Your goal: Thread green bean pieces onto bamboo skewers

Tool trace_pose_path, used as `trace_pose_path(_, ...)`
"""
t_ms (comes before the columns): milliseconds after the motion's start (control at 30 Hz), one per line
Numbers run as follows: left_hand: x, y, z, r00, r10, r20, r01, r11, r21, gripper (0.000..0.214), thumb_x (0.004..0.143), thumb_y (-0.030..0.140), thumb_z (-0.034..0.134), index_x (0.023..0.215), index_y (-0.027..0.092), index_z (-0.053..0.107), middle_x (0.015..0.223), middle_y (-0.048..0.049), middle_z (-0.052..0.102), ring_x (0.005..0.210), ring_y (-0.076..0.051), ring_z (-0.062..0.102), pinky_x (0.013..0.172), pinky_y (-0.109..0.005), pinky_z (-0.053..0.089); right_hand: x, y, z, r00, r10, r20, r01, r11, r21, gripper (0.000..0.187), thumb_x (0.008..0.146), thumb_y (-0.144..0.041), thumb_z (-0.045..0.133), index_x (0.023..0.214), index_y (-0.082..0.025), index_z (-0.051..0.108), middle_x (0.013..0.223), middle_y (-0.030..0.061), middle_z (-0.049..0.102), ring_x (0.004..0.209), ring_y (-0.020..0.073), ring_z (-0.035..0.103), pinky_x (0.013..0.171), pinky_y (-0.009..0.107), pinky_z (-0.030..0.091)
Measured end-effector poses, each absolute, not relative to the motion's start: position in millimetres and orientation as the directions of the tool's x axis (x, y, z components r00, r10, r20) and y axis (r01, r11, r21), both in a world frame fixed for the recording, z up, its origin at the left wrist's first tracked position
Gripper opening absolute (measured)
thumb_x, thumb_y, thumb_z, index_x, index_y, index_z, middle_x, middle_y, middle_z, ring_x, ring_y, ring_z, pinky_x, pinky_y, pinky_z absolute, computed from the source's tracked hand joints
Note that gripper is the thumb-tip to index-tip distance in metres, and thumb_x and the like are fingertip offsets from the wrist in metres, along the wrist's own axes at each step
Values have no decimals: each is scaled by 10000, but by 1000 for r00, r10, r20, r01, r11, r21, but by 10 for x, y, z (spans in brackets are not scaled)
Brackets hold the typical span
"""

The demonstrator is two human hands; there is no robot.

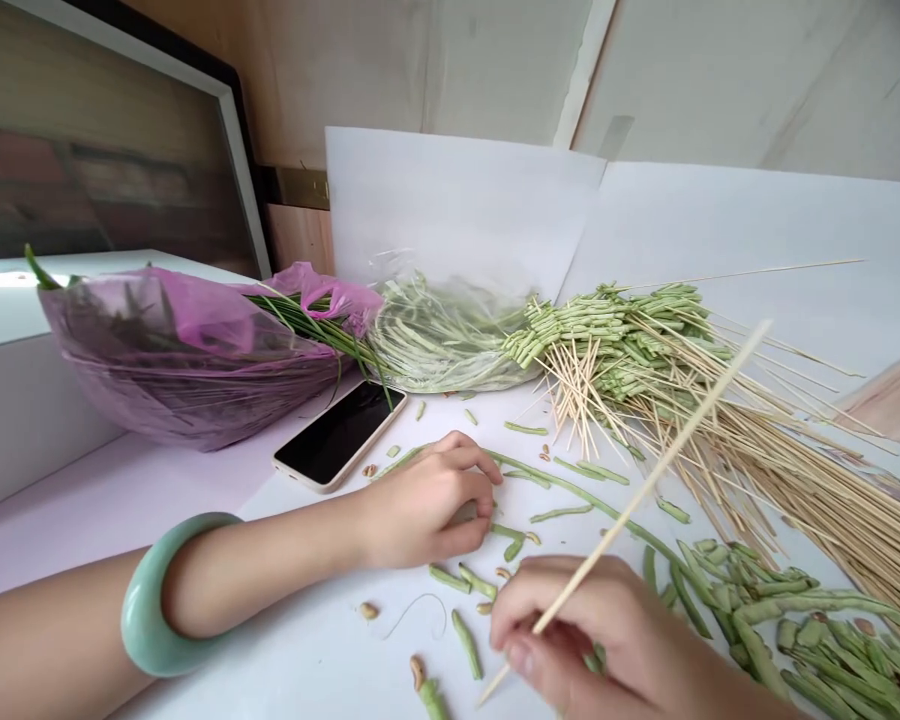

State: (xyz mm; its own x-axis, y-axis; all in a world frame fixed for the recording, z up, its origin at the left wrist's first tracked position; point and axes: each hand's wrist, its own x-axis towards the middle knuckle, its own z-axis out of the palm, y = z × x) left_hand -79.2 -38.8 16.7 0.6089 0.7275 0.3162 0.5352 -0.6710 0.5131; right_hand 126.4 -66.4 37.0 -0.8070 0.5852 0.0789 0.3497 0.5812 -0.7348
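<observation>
My right hand (615, 640) is closed around a thin bamboo skewer (660, 470) that slants up to the right, its tip near the table at the bottom. My left hand (427, 505), with a pale green bangle (154, 595) on the forearm, rests on the white table with fingers curled and pinched on a short green bean piece (466, 512). Cut bean pieces (465, 580) lie scattered between the two hands. A heap of cut beans (810, 630) lies to the right of my right hand.
A pile of bean-loaded skewers (630, 345) and bare skewers (795, 470) fans out at the right. A clear bag of long beans (442, 335) and a purple bag of greens (180, 350) lie behind. A phone (341, 435) lies face up near my left hand.
</observation>
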Motion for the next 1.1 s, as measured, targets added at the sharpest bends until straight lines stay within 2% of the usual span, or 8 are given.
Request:
trace_pose_path(100,-793,-392,205,605,727,325,500,-665,554,86,813,127,573,750,159,621,1065,-102,641,1084,-233,521,933,-347,439,1292,-666,399,-815,565,128,265,560,-785,191,843,-198,467,717,-202,612,607,-14,601,515,98,534,474,184,392)
trace_pose_path(233,-788,-402,265,692,671,266,416,-671,613,72,816,137,628,750,162,639,1083,-99,647,1103,-218,540,994,-347,396,1372,-617,496,-673,716,185,316,504,-804,312,944,-292,402,694,-210,567,612,-14,583,561,110,568,526,197,428)
trace_pose_path(333,-788,-394,276,793,579,188,332,-670,664,73,807,218,696,759,167,672,1112,-95,648,1090,-216,557,1017,-354,374,1422,-563,491,-569,776,271,333,519,-787,305,970,-307,394,713,-220,534,632,-26,544,578,106,549,521,195,413)
trace_pose_path(433,-792,-376,258,808,563,172,304,-649,697,107,773,256,737,768,161,687,1125,-105,645,1094,-229,557,1012,-362,378,1430,-541,433,-576,764,290,335,545,-769,230,976,-309,411,791,-231,525,615,-55,463,518,91,458,467,190,358)
trace_pose_path(567,-800,-356,235,807,562,183,289,-645,708,187,691,282,800,786,157,697,1111,-108,646,1080,-248,549,1009,-376,381,1406,-548,382,-682,706,190,349,542,-764,227,997,-289,369,805,-237,478,604,-74,397,485,86,372,444,187,315)
trace_pose_path(867,-806,-386,242,821,541,183,285,-666,689,201,634,182,821,764,187,669,1105,-67,651,1093,-233,550,1023,-352,376,1377,-586,415,-743,641,192,375,637,-673,207,960,-180,374,780,-225,466,597,-69,411,485,78,387,447,163,315)
trace_pose_path(1100,-790,-405,259,819,542,188,301,-685,663,110,697,185,780,696,206,672,1095,-57,658,1094,-219,555,1024,-353,376,1395,-633,394,-755,645,120,454,646,-614,233,948,-156,304,769,-224,436,603,-51,438,499,93,437,468,181,343)
